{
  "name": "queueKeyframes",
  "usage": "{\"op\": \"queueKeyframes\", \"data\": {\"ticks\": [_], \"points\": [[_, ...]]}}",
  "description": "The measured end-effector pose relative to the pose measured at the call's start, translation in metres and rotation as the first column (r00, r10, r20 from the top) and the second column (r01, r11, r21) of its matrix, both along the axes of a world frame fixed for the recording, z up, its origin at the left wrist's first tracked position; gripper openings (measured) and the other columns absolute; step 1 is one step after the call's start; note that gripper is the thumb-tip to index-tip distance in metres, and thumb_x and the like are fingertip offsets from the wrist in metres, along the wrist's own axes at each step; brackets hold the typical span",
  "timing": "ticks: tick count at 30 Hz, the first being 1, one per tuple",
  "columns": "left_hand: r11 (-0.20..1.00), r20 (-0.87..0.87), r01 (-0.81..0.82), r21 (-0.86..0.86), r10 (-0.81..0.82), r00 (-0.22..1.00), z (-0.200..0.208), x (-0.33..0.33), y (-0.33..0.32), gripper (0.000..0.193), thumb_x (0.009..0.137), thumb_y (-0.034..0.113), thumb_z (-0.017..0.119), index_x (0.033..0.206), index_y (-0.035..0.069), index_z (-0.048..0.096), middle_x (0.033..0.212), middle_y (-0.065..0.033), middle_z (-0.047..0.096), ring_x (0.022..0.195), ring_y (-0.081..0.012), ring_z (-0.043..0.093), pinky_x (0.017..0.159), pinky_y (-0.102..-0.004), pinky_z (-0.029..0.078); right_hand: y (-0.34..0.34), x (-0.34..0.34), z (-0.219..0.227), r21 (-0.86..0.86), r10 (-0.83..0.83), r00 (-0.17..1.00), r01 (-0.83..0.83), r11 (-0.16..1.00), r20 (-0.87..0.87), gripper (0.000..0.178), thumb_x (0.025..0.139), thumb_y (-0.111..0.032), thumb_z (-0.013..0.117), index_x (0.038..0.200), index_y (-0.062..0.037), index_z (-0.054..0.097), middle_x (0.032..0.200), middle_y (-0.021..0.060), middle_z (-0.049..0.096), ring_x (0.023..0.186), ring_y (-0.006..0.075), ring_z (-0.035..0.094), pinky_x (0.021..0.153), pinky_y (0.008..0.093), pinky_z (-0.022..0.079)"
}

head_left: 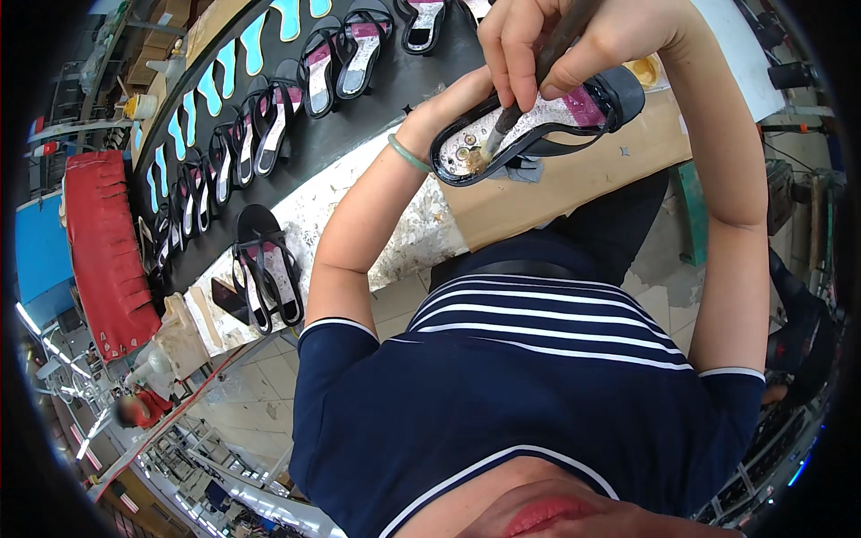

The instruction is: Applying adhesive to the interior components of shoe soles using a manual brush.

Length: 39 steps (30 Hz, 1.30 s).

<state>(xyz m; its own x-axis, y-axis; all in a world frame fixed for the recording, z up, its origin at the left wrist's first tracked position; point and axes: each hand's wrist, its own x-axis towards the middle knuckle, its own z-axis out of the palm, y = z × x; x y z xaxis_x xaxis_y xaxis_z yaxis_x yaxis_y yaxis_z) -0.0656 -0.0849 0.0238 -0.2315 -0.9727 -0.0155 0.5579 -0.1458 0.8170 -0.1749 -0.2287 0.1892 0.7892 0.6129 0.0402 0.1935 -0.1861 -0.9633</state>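
Note:
My left hand [468, 92] supports a black strappy sandal [538, 115] from its far side, with most of the fingers hidden behind it. The sandal is tilted, so its speckled pale insole and magenta patch face up. In my right hand [547, 49] is a brush [567, 36], pinched by its dark handle. Its bristles touch the heel end of the insole, where a yellowish wet smear [473, 160] shows. Below the sandal, small dark grey scraps [524, 170] lie on a brown cardboard sheet [574, 193].
A dark belt [296, 143] carries rows of black sandals [363, 45] and turquoise insole pieces [254, 47]. A pair of sandals [266, 269] stands on the stained white ledge [377, 233]. A yellow-smeared container [642, 72] sits beyond the held sandal. Red cloth [108, 255] hangs at left.

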Motion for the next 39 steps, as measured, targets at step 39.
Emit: {"op": "queueKeyframes", "data": {"ticks": [39], "points": [[0.645,-0.161,-0.731,0.223,0.764,0.625,-0.048,0.101,0.121,0.068,0.100,0.058,0.034,0.123,-0.001,0.059,0.105,-0.0185,0.070,0.076,-0.0259,0.070,0.063,-0.0348,0.058,-0.001,-0.064,-0.198,-0.695,-0.903,0.422,0.627,0.353,-0.078,0.027,0.065,-0.010,0.083,0.085,0.0022,0.069,0.078,0.0161,0.070,0.075,0.0275,0.069,0.071,0.0371,0.054]]}}
